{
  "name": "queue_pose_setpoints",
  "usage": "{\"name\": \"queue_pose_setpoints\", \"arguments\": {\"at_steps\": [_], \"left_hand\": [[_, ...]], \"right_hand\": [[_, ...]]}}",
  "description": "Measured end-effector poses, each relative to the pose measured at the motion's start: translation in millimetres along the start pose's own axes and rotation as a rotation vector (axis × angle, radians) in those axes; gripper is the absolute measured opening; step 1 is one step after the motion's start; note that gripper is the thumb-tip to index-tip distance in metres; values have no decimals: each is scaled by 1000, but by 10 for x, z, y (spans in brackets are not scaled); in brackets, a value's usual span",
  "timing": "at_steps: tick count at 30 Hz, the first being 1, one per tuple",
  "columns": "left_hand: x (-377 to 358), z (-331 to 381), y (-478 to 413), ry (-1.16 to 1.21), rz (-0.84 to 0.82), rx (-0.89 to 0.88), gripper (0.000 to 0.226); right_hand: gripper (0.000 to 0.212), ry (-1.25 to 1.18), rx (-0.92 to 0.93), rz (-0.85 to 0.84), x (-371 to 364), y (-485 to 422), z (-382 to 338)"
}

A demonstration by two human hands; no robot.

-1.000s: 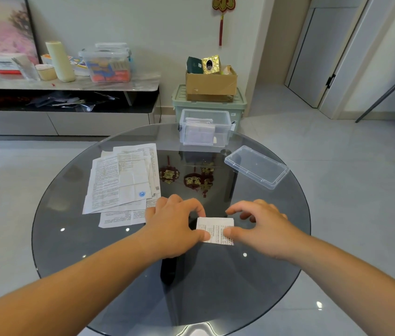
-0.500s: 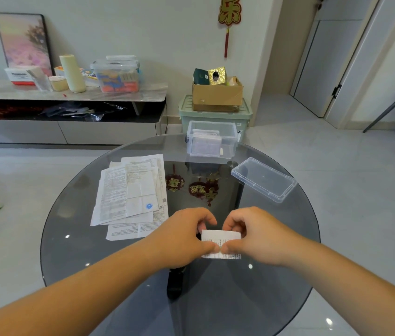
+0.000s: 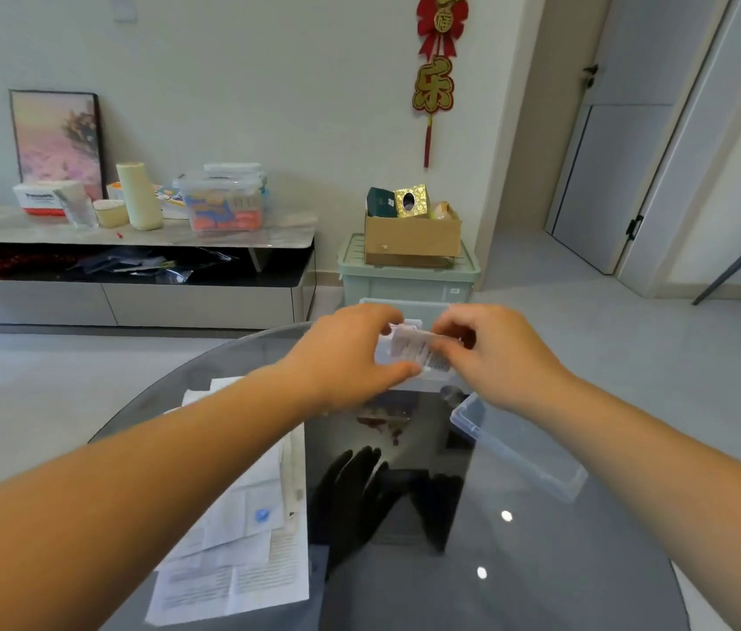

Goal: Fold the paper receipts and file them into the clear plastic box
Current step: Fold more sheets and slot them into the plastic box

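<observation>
A small folded receipt (image 3: 418, 350) is held in the air between both hands, over the clear plastic box (image 3: 409, 309) at the far edge of the round glass table (image 3: 518, 562). My left hand (image 3: 350, 357) pinches its left side and my right hand (image 3: 496, 357) pinches its right side. The hands hide most of the box. A stack of unfolded paper receipts (image 3: 241, 530) lies flat on the table's left part, partly under my left forearm.
The box's clear lid (image 3: 518, 444) lies upturned on the table at the right. Behind the table stand a green storage bin (image 3: 405, 280) with a cardboard box (image 3: 411, 239) on it, and a low cabinet (image 3: 131, 266) at the left.
Both hands lifted the folded receipt off the table near me and carried it forward to over the clear box. The camera tilted up.
</observation>
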State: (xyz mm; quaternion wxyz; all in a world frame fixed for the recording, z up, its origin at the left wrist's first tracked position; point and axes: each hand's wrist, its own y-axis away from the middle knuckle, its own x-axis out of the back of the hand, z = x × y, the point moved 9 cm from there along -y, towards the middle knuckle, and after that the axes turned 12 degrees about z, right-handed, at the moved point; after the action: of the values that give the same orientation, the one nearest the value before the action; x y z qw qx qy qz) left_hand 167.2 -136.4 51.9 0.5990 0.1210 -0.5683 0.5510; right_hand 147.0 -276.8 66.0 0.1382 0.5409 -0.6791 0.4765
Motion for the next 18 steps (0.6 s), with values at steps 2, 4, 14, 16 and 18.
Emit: {"name": "queue_pose_setpoints", "arguments": {"at_steps": [2,4,14,16,18], "left_hand": [[-164,-169,-228,-171,-58,-45,74],[-370,-276,-383,-348,-121,-136,81],[-893,-478,-657,-551,-231,-301,87],[-916,-513,-652,-521,-235,-268,83],[-936,-539,-663,-508,-247,-235,78]], "right_hand": [[10,-52,-76,127,31,-357,225],[9,-84,-148,204,-15,-630,455],[14,22,-89,162,-602,-1044,696],[15,37,-88,157,-644,-1055,726],[14,56,-93,150,-680,-1063,756]]}}
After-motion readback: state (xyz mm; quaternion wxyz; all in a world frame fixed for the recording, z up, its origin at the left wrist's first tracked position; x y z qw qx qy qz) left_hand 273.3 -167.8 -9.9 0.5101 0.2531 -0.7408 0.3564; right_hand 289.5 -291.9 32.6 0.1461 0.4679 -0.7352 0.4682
